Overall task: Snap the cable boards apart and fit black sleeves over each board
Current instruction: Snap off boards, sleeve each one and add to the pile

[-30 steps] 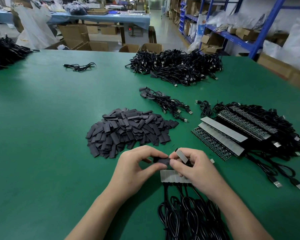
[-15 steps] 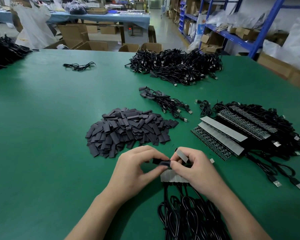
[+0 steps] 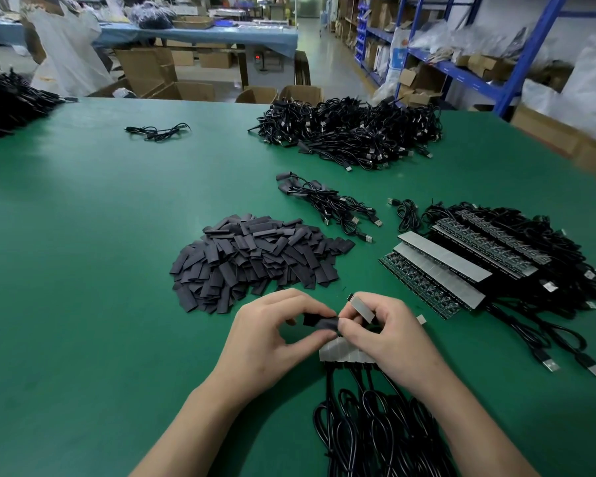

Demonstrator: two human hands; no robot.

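Sleeving a board.
Left hand [image 3: 272, 342] pinches sleeve [image 3: 319, 321], likely limp, near its mouth; right hand [image 3: 389, 335] grips stiff-looking board [image 3: 362, 306].

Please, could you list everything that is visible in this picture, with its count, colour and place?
table: one, green, under everything.
sleeve pile: one, black, table centre.
cable heap: one, black, far side.
left heap: one, black, left edge, cut off.
loose cable: one, black, far left.
bundle: one, black, between cable heap and sleeve pile.
panels: several, grey and dark, right, with black cables.
strip: one, grey, under the hands.
boxes: several, brown, behind the table.
shelves: blue, back right.
sleeve: one, black, between the hands.
board: one, grey, in the right hand.
left hand: pinches the sleeve.
right hand: holds the board.
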